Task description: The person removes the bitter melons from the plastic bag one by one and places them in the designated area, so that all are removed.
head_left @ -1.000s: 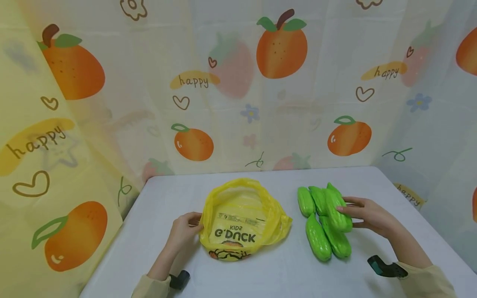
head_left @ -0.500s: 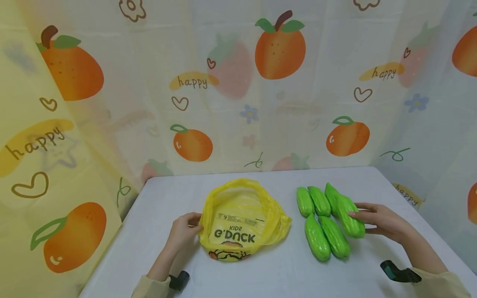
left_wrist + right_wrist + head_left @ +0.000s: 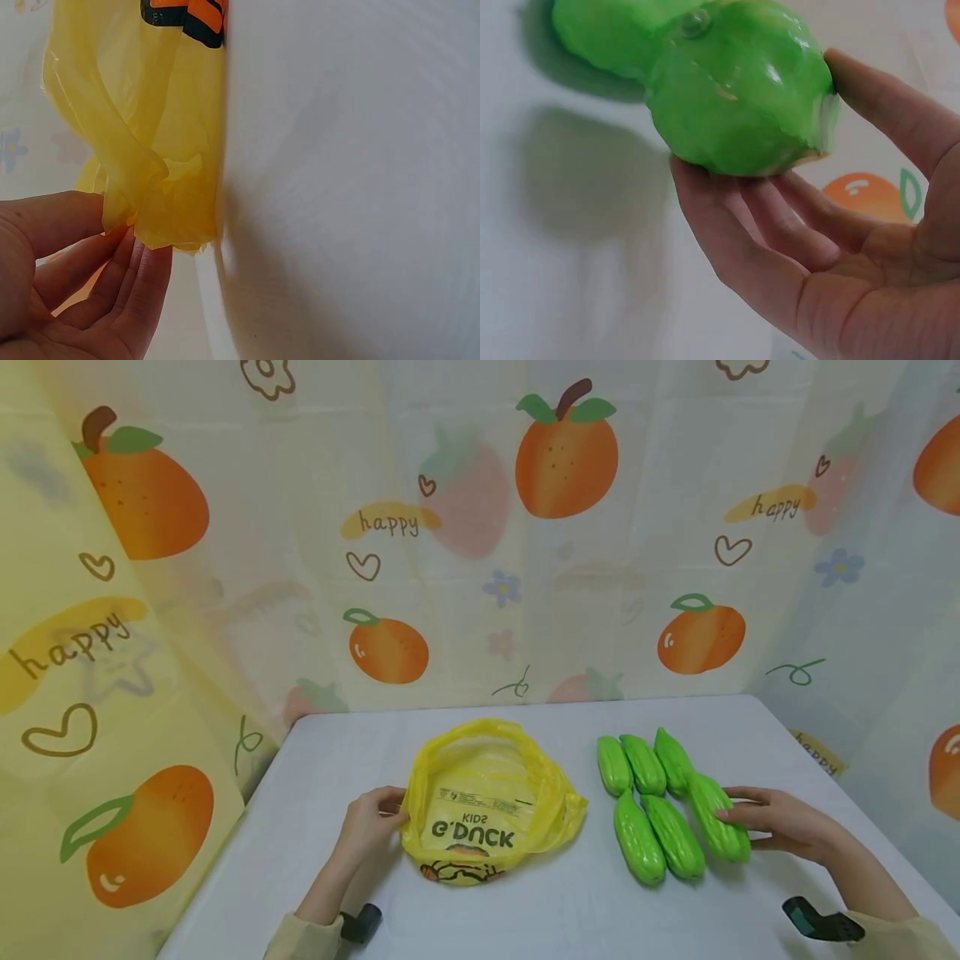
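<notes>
A yellow plastic bag (image 3: 483,764) with upside-down black lettering lies on the table, its mouth spread wide. At the bag's left side, my left hand (image 3: 371,820) pinches the rim between thumb and fingers; the left wrist view shows the gathered yellow film (image 3: 169,202) there. On the right, my right hand (image 3: 795,828) holds a glossy green bitter melon (image 3: 718,822), thumb on one side and fingers on the other. In the right wrist view its rounded end (image 3: 739,94) fills the grip. More bitter melons (image 3: 639,843) lie beside it in two rows.
A white cloth covers the table (image 3: 525,918). Behind it hangs a pale curtain (image 3: 480,635) printed with oranges, and a yellowish panel (image 3: 172,693) stands at the left. Dark wrist cameras (image 3: 821,920) sit at both sleeves.
My right hand has brought the bitter melon from over the others toward the right and nearer to me, at the end of the front row. The left hand and bag have stayed put.
</notes>
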### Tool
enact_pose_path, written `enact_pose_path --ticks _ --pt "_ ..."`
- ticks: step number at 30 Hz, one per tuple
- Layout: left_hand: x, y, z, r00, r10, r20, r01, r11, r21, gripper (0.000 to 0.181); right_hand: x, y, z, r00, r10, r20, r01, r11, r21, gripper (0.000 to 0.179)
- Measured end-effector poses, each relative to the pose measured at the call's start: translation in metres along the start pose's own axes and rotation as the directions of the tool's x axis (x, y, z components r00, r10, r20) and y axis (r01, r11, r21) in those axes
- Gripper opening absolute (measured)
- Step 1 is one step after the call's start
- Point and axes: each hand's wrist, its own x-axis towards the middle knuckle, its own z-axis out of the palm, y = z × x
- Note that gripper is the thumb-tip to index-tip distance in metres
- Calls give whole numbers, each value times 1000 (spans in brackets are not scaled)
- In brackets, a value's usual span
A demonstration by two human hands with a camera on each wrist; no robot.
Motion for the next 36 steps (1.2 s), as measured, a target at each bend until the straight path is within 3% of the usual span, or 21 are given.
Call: enact_pose_path --ticks 8,36 --pt "-1 0 0 1000 -1 0 1 1000 -12 31 2 11 5 999 52 6 -52 998 27 80" --pt "0 0 1 1000 1 -8 -1 1000 0 31 13 19 12 997 75 1 -75 997 -15 79"
